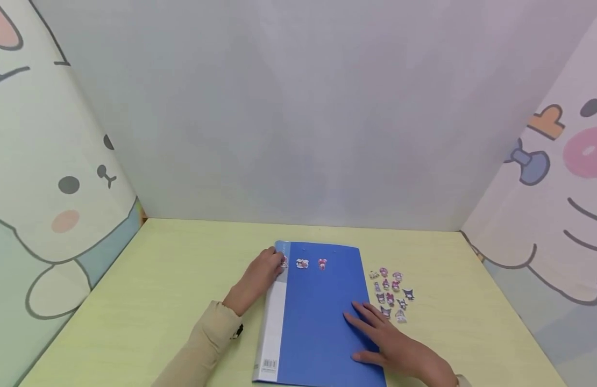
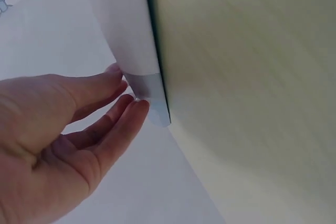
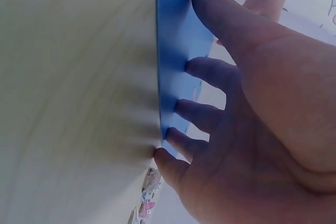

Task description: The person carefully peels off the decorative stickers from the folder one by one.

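Observation:
A blue folder (image 1: 318, 317) with a white and grey spine (image 1: 274, 322) lies on the table. Near the top of its cover are two small cartoon stickers, a wider one (image 1: 302, 263) and a pink one (image 1: 322, 264). At the spine's upper end my left hand (image 1: 263, 269) pinches another cartoon sticker (image 1: 284, 262), which the fingertips partly cover. My right hand (image 1: 388, 341) rests spread on the folder's right side, its fingertips touching the cover; in the right wrist view the little finger (image 3: 170, 167) reaches past the folder's edge.
Several loose cartoon stickers (image 1: 390, 297) lie on the pale yellow table (image 1: 182, 269) just right of the folder. A plain pale wall panel (image 1: 298, 118) stands behind the table, with cartoon-printed panels (image 1: 32, 161) at both sides.

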A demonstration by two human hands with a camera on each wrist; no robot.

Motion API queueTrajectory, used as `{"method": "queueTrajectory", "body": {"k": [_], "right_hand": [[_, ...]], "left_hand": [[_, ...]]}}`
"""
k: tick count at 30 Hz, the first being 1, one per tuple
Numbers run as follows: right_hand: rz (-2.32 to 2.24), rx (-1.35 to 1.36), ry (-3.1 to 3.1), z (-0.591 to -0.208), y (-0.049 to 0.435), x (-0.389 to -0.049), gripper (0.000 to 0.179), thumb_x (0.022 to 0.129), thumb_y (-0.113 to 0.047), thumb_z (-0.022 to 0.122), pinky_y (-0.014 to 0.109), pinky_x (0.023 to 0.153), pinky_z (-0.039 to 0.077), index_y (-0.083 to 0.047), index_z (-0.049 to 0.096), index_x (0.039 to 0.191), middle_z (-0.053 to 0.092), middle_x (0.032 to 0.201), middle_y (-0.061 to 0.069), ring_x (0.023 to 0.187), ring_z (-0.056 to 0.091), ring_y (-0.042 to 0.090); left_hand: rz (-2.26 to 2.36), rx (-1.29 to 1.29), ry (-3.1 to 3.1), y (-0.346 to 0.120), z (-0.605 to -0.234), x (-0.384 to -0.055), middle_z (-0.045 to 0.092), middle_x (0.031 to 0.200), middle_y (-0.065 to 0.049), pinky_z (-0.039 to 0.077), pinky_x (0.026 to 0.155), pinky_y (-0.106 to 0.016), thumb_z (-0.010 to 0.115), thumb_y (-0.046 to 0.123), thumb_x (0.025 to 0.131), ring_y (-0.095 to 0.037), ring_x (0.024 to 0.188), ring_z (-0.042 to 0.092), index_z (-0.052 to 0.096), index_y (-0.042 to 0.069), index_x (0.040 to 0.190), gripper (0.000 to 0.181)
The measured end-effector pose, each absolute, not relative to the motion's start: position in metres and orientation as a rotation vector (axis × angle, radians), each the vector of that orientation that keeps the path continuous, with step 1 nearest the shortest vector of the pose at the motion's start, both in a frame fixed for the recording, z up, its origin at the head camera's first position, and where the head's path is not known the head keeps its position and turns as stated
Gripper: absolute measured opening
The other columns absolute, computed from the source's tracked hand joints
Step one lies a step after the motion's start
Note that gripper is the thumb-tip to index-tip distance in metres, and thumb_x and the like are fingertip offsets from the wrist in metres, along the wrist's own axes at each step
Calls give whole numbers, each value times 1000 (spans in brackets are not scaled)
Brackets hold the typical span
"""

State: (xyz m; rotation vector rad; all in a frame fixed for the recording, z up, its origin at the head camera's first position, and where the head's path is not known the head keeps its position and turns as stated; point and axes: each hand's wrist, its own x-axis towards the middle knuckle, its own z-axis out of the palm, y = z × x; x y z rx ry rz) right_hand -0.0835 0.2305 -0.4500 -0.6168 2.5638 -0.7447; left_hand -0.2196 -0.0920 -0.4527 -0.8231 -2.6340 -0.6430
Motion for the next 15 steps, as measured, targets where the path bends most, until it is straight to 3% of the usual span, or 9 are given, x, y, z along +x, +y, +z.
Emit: {"method": "queueTrajectory", "body": {"k": [15], "right_hand": [[-736, -646, 2594, -452, 229, -84, 80, 97, -61, 59, 73, 108, 29, -20, 35, 162, 21, 169, 15, 152, 17, 49]], "left_hand": [[-636, -870, -2576, -96, -460, -231, 58, 84, -12, 53, 68, -40, 76, 2, 90, -24, 74, 58, 66, -4, 95, 12]]}}
